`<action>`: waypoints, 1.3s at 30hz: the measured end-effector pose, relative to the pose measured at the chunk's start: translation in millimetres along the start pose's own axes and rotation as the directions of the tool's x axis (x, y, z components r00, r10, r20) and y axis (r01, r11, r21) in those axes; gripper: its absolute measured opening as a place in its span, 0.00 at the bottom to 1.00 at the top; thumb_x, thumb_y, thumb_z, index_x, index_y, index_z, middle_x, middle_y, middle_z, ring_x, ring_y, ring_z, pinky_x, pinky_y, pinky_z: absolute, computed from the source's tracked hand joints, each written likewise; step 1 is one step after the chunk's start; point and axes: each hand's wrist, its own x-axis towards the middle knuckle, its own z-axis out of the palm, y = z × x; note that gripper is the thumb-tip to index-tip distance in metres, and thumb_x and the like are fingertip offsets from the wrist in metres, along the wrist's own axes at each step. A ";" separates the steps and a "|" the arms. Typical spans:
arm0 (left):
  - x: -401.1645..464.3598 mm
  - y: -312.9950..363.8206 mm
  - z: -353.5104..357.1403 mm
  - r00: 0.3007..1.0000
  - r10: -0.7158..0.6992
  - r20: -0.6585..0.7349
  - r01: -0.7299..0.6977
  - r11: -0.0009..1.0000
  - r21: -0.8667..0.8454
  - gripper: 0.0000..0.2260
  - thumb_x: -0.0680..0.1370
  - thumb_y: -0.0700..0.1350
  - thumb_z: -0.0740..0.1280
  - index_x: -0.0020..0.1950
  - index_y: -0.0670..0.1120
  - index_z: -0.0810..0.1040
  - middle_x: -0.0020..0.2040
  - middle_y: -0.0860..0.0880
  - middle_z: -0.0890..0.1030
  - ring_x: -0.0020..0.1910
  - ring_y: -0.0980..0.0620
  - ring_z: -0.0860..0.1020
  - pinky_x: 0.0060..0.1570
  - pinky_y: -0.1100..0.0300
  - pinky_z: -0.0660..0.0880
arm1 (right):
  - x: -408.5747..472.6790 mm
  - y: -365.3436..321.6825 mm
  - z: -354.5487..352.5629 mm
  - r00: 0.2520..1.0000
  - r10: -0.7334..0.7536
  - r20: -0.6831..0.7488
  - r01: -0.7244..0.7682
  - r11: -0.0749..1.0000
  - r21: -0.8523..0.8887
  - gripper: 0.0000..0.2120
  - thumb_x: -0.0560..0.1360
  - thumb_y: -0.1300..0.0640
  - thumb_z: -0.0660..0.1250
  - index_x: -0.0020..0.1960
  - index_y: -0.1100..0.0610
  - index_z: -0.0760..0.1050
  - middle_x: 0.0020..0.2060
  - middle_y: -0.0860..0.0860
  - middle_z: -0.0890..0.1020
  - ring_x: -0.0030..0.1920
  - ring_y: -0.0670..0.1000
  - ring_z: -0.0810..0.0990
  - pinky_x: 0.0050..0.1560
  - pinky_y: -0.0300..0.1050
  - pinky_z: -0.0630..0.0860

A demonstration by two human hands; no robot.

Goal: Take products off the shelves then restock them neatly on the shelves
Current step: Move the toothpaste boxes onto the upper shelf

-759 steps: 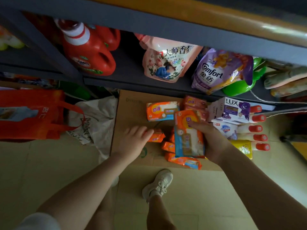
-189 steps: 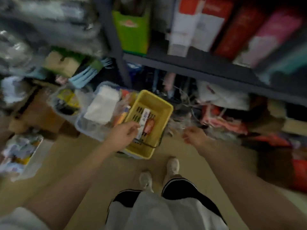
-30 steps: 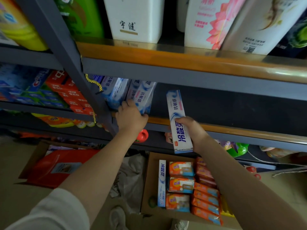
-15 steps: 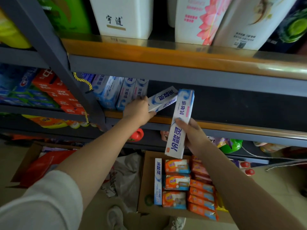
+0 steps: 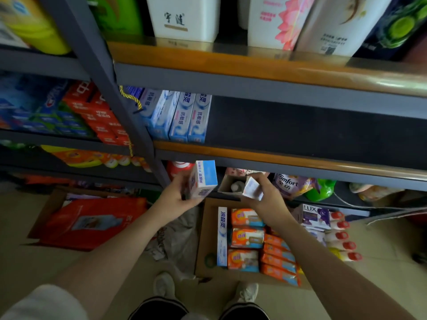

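My left hand (image 5: 178, 197) grips a white-and-blue toothpaste box (image 5: 203, 179), fingers curled round its long sides, its end pointing toward me. My right hand (image 5: 265, 197) holds a second toothpaste box (image 5: 240, 187) whose end flap stands open, so I can see into the cardboard tube; my fingers wrap round its near end. Both boxes hang in the air just below the edge of the middle shelf (image 5: 277, 158), close to each other but apart.

On that shelf, at its left end beside the grey upright (image 5: 120, 107), a short row of the same toothpaste boxes (image 5: 184, 116) stands upright, packed side by side; the rest of the shelf to the right is bare dark board.

On the floor below, an open cardboard carton (image 5: 205, 239) holds one more toothpaste box (image 5: 222, 236) lying flat along its left side, with orange soap packets (image 5: 247, 239) stacked just to its right. Further right lie bottles with red caps (image 5: 342, 236). My shoes (image 5: 164, 285) are at the near edge.
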 end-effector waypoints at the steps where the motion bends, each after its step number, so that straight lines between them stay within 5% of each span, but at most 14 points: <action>1: -4.3 3.0 1.3 0.998 -0.051 0.045 0.054 0.995 -0.079 0.25 0.71 0.35 0.71 0.60 0.54 0.67 0.55 0.56 0.76 0.54 0.65 0.76 0.50 0.68 0.72 | -2.2 0.5 2.2 1.000 0.012 0.013 -0.011 1.000 -0.029 0.20 0.71 0.59 0.72 0.57 0.50 0.67 0.44 0.43 0.76 0.42 0.42 0.75 0.42 0.28 0.72; 4: -14.8 9.5 10.2 0.963 -0.179 0.200 0.246 0.888 -0.388 0.23 0.71 0.31 0.69 0.61 0.50 0.70 0.55 0.49 0.79 0.55 0.54 0.79 0.46 0.63 0.77 | -8.5 6.1 4.6 0.997 0.049 0.055 -0.048 0.999 -0.021 0.24 0.71 0.56 0.72 0.64 0.52 0.67 0.52 0.47 0.79 0.51 0.47 0.79 0.50 0.43 0.78; 7: -22.6 17.0 20.6 0.902 -0.227 0.368 0.424 0.633 -0.648 0.24 0.64 0.37 0.76 0.58 0.47 0.76 0.50 0.46 0.83 0.51 0.47 0.81 0.44 0.56 0.79 | -20.1 6.2 6.5 0.971 0.197 0.139 -0.226 0.944 0.240 0.18 0.73 0.55 0.70 0.60 0.52 0.68 0.45 0.47 0.83 0.42 0.46 0.83 0.42 0.45 0.80; 10: -24.5 15.2 33.0 0.833 -0.233 0.502 0.548 0.472 -0.691 0.31 0.49 0.49 0.81 0.51 0.44 0.82 0.44 0.42 0.82 0.42 0.44 0.82 0.45 0.50 0.78 | -29.4 7.6 5.1 0.887 0.370 0.276 -0.460 0.656 0.598 0.14 0.76 0.48 0.64 0.56 0.56 0.72 0.31 0.51 0.82 0.28 0.49 0.81 0.29 0.41 0.78; 13: -21.8 13.1 41.4 0.810 -0.236 0.537 0.584 0.400 -0.706 0.27 0.56 0.48 0.76 0.53 0.42 0.81 0.42 0.41 0.80 0.41 0.43 0.79 0.49 0.47 0.76 | -33.7 10.6 -0.1 0.847 0.387 0.364 -0.519 0.453 0.725 0.20 0.74 0.42 0.60 0.46 0.59 0.76 0.28 0.54 0.81 0.24 0.50 0.79 0.26 0.40 0.77; 16: -19.5 9.5 44.3 0.799 -0.393 0.455 0.601 0.540 -0.589 0.18 0.69 0.50 0.71 0.56 0.46 0.77 0.43 0.44 0.82 0.44 0.45 0.79 0.53 0.48 0.74 | -35.6 22.1 -4.0 0.882 0.322 0.344 -0.465 0.475 0.747 0.22 0.67 0.40 0.61 0.48 0.57 0.77 0.32 0.54 0.82 0.31 0.51 0.81 0.35 0.44 0.79; 18: -19.7 2.8 47.0 0.795 -0.498 0.345 0.606 0.665 -0.436 0.18 0.72 0.51 0.69 0.60 0.48 0.75 0.47 0.46 0.82 0.47 0.46 0.80 0.57 0.47 0.74 | -34.8 34.6 -8.4 0.907 0.327 0.265 -0.409 0.534 0.740 0.16 0.71 0.45 0.61 0.50 0.56 0.75 0.35 0.53 0.81 0.35 0.52 0.80 0.38 0.46 0.80; 21: -21.3 -18.3 54.4 0.791 -0.592 0.158 0.612 0.751 -0.249 0.11 0.76 0.45 0.67 0.58 0.46 0.74 0.44 0.47 0.80 0.42 0.50 0.78 0.45 0.58 0.75 | -34.3 57.5 -13.5 0.904 0.413 0.112 -0.395 0.706 0.587 0.14 0.74 0.55 0.66 0.57 0.62 0.72 0.36 0.55 0.79 0.34 0.53 0.78 0.34 0.45 0.78; 24: -24.9 -56.4 68.9 0.701 -0.706 0.101 0.712 0.685 -0.153 0.09 0.76 0.42 0.66 0.55 0.44 0.73 0.43 0.46 0.77 0.41 0.50 0.75 0.44 0.58 0.70 | -36.1 89.2 -3.4 0.892 0.449 0.047 -0.425 0.802 0.420 0.23 0.68 0.57 0.74 0.58 0.60 0.70 0.37 0.54 0.80 0.31 0.51 0.79 0.32 0.44 0.76; 27: -25.9 -108.4 91.2 0.659 -0.752 0.010 0.750 0.656 -0.089 0.12 0.74 0.40 0.68 0.56 0.41 0.73 0.45 0.44 0.78 0.40 0.49 0.76 0.42 0.58 0.71 | -32.6 119.5 15.2 0.862 0.500 0.081 -0.488 0.775 0.402 0.22 0.68 0.57 0.74 0.57 0.57 0.69 0.39 0.53 0.81 0.33 0.49 0.80 0.32 0.44 0.76; 31: -15.8 -175.5 128.9 0.675 -0.738 -0.022 0.738 0.675 -0.016 0.19 0.71 0.41 0.69 0.60 0.42 0.69 0.53 0.44 0.78 0.47 0.49 0.77 0.40 0.59 0.71 | -17.4 161.4 42.5 0.836 0.515 0.187 -0.541 0.721 0.433 0.19 0.73 0.58 0.69 0.61 0.52 0.67 0.50 0.57 0.80 0.46 0.56 0.81 0.45 0.52 0.78; 35: -0.7 -225.8 164.2 0.659 -0.735 -0.160 0.739 0.672 -0.039 0.18 0.70 0.39 0.70 0.56 0.41 0.68 0.51 0.43 0.76 0.46 0.48 0.76 0.34 0.62 0.70 | -0.2 196.6 60.9 0.840 0.492 0.230 -0.540 0.713 0.447 0.14 0.74 0.62 0.66 0.58 0.54 0.71 0.45 0.57 0.80 0.41 0.53 0.81 0.39 0.48 0.76; 39: 0.3 -248.9 180.1 0.663 -0.690 -0.289 0.733 0.677 0.065 0.21 0.67 0.46 0.71 0.55 0.45 0.66 0.51 0.48 0.74 0.48 0.50 0.76 0.43 0.56 0.76 | 10.8 215.7 72.2 0.868 0.439 0.233 -0.494 0.717 0.491 0.13 0.75 0.66 0.62 0.57 0.53 0.72 0.42 0.52 0.83 0.40 0.50 0.83 0.39 0.46 0.78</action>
